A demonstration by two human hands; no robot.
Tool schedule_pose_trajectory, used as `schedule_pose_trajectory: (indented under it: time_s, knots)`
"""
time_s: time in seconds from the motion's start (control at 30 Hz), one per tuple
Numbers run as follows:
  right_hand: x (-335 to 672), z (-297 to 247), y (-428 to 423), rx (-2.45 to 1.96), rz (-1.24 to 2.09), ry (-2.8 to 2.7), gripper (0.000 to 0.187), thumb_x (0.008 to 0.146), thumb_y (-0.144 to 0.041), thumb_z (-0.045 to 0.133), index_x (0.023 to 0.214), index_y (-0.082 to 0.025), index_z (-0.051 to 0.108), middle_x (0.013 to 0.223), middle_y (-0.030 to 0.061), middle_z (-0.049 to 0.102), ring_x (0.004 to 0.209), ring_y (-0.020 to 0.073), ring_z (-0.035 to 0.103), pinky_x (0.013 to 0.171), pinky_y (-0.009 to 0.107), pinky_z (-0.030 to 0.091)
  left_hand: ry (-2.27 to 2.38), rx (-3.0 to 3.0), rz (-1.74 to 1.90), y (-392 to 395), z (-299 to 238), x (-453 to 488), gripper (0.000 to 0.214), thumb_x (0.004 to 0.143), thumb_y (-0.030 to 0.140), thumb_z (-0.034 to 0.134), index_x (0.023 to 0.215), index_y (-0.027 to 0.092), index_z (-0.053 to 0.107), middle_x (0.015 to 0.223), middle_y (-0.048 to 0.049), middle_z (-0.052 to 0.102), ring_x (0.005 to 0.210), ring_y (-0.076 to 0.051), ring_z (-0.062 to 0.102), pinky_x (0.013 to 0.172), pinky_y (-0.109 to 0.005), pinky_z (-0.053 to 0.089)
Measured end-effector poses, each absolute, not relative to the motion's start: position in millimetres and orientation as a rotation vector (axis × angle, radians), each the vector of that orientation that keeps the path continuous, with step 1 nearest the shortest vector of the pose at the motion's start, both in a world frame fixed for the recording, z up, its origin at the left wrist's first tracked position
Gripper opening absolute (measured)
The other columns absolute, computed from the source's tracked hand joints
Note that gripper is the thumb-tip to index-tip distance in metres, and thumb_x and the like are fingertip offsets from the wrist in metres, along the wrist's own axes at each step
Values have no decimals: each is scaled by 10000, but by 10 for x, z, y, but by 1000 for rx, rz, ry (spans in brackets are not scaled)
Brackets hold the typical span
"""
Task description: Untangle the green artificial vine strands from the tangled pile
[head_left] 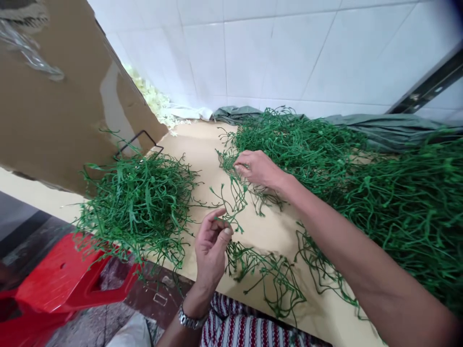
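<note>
L fingers [224,234] pinch grn stems [232,220]; R fingers [242,160] curled.

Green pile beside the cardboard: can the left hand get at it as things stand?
Likely yes: the pile sits just left of the left hand, with nothing solid apparent between them. That hand does hold green stems, though.

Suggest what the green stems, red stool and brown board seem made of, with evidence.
Green stems: probably moulded plastic, slightly glossy; evenly green, with wiry bends and knobbed tips.
Red stool: likely plastic, shiny; smooth surface with bright highlights.
Brown board: apparently cardboard, matt; pale patch where its surface looks peeled.
</note>
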State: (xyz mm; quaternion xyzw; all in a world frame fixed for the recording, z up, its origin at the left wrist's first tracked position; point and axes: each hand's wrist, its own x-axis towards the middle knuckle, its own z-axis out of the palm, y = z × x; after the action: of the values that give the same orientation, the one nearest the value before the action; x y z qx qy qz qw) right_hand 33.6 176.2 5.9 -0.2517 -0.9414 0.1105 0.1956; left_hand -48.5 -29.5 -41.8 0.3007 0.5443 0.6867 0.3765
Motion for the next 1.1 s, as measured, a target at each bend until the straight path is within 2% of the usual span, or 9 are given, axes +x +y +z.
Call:
schedule_pose_trajectory:
  time_s: [0.1, 0.2, 0.3, 0.5, 0.7, 0.77, 0.87, 0.93, 1.1]
  knots:
    - [465, 224, 1598, -714, 641, -2358, 272, 876, -277, 444, 845, -96, 645, 826, 52, 634, 765, 133, 575, 697, 228, 407, 1514, 938, 1780, -307, -395, -434, 314, 748, 186, 590, 1060, 217, 591, 842, -30, 588, 728, -119, 539, 640, -198, 447]
    - [668, 355, 1379, -848, 1042, -2098, 441, 882, -475, 383, 839, -109, 624, 753, 43, 619, 621, 111, 561, 569, 212, 427, 1639, 1344, 1828, -306, -427, -375, 329, 762, 97, 551, 1065, 223, 582, 923, -50, 608, 785, -141, 562, 693, -236, 464]
    - [885, 366, 1119, -933, 1367, -1958, 536, 832, -600, 372, 885, -127, 619, 777, 56, 607, 576, 101, 548, 506, 204, 431, 1607, 1856, 1901, -270, -478, -334, 418, 746, 0, 500, 1115, 191, 537, 841, -60, 610, 727, -144, 552, 632, -259, 458]
    - [1321, 95, 658, -989, 1806, -1536, 587, 790, -658, 383, 933, -142, 622, 831, 88, 619, 610, 132, 578, 539, 263, 497, 1536, 2602, 1705, -206, -439, -289, 347, 680, -35, 508, 970, 146, 569, 722, -73, 566, 665, -153, 490, 583, -299, 421]
    - [1737, -81, 478, -813, 2029, -1182, 782, 769, -744, 136, 923, -168, 642, 871, 104, 639, 727, 192, 637, 659, 348, 533, 1426, 2776, 1758, -202, -421, -236, 277, 664, -33, 566, 833, 183, 601, 693, -37, 575, 647, -127, 505, 650, -311, 443]
    - [1808, -118, 455, -819, 1988, -1267, 726, 783, -725, 206, 952, -169, 641, 898, 101, 638, 766, 184, 631, 717, 346, 522, 1386, 2845, 1722, -210, -445, -231, 244, 678, -6, 588, 816, 194, 615, 706, -35, 593, 673, -127, 521, 683, -318, 448]
    - [1861, -160, 405, -831, 1948, -1472, 570, 755, -634, 482, 1047, -161, 613, 1025, 104, 614, 857, 174, 606, 798, 324, 483, 1313, 2930, 1645, -218, -474, -216, 220, 684, 31, 616, 821, 202, 626, 721, -34, 611, 705, -133, 535, 727, -338, 450]
    - [1873, -177, 356, -791, 1987, -1568, 581, 708, -557, 611, 1125, -156, 569, 1076, 103, 591, 933, 179, 575, 831, 321, 457, 1294, 2946, 1607, -215, -477, -181, 234, 674, 33, 626, 839, 198, 626, 725, -36, 616, 709, -138, 533, 744, -353, 444]
    - [1845, -213, 223, -788, 1970, -1644, 579, 703, -455, 666, 1182, -167, 515, 1009, 70, 593, 913, 152, 551, 780, 292, 462, 1214, 2893, 1588, -188, -453, -40, 254, 683, 24, 569, 894, 160, 609, 704, -50, 611, 708, -154, 535, 737, -373, 438]
